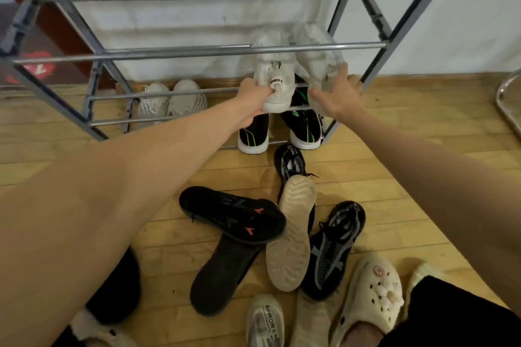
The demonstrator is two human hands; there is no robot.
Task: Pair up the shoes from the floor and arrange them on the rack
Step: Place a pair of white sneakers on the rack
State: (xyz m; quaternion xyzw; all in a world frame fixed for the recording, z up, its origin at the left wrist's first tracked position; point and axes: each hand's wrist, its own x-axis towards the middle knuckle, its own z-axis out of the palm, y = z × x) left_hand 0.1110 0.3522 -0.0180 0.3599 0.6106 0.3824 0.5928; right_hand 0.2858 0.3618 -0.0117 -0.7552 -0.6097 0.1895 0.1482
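A grey metal rack [180,51] stands against the white wall. My left hand [253,100] grips the heel of a white sneaker [275,80] on the rack's right side. My right hand [337,93] rests with spread fingers on the heel of its white partner [315,51] beside it. Under them, on the lowest tier, sits a black pair with green stripes [306,127]. A grey knit pair [172,100] sits to the left on the same tier. On the floor lie several loose shoes: two black ones [234,214], an upturned beige sole [291,231] and two black mesh ones [332,248].
My foot wears a cream clog [372,293] at the bottom right, with a clear slipper [265,321] next to it. A chrome chair leg [507,93] stands at the right edge. A dark red door [42,22] is behind the rack's left side. The floor is wooden.
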